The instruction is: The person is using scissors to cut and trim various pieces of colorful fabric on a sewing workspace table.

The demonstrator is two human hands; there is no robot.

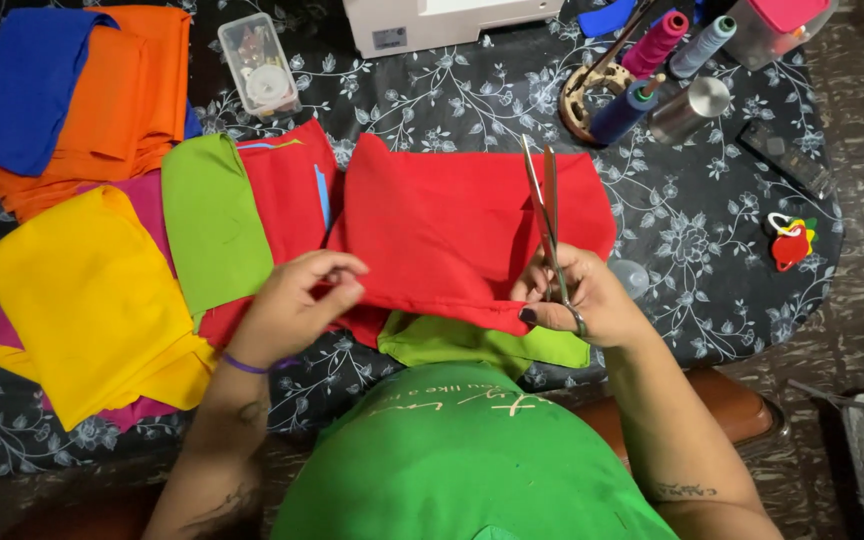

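Scissors (548,215) stand almost upright in my right hand (582,300), fingers curled shut through the handles, blades close together and pointing away from me across the red fabric piece (442,235). That red piece lies in the middle of the table, on the dark floral tablecloth (692,230), folded, its near edge just in front of my chest. My left hand (297,305) pinches the near left corner of it, thumb and fingertips pressed together on the cloth. Beneath the red piece, a lime green piece (472,342) pokes out at the near edge, between my two hands. To the left I see another green panel (210,225) lying over more red fabric, then a yellow stack (87,300) with magenta showing under it, and further back an orange pile (122,100) with a blue cloth (27,85) on top. A clear plastic box (259,65) of small notions sits beyond the red fabric, near the white sewing machine base (432,22). Far right of that, thread cones (657,45) stand on a wooden holder, and a small red-and-white charm (790,243) lies well apart on the right.
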